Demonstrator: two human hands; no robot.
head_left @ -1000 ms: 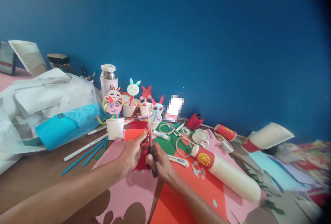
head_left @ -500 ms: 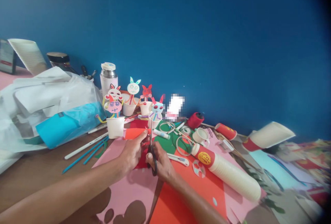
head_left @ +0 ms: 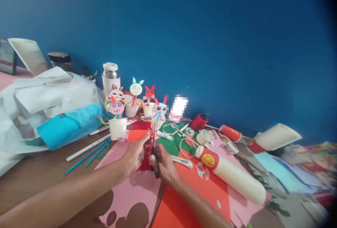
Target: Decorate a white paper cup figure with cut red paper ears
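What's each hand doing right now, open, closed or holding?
Left hand: closed, fingers pinching a red paper piece.
Right hand: closed on black-handled scissors; can't tell whether the blades are fully shut.

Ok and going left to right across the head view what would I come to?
Phone, leaning stack of white cups, flask, left hand, right hand holding scissors, red thread spool, red cup lying down, red-and-white cup.

The head camera looks forward and down over both hands point(head_left: 150, 154).
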